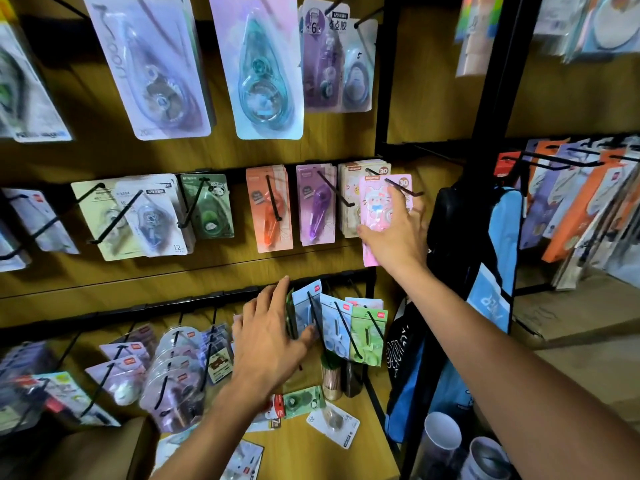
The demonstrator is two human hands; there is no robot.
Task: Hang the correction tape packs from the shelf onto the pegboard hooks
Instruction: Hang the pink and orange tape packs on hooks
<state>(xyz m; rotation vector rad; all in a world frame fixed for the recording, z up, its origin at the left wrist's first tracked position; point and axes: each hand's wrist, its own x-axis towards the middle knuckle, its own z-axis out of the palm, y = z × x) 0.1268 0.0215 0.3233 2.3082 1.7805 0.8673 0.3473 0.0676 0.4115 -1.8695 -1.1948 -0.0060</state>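
We note a wooden shelf (346, 459) below the pegboard rows. Lying flat on it: a green correction tape pack (304, 401), a white pack (334, 424) just beside it, and a red-and-white pack (272, 415). Two small cylindrical containers (341, 379) stand upright behind.

Pink correction tape pack (375, 206) on hook (403, 188)

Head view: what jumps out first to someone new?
The two bare arms reaching into the display: the right hand presses a pink cartoon pack at the middle row's rightmost hook, and the left hand rests on blue packs in the bottom row. Next, the two oversized correction tape packs hang top centre.
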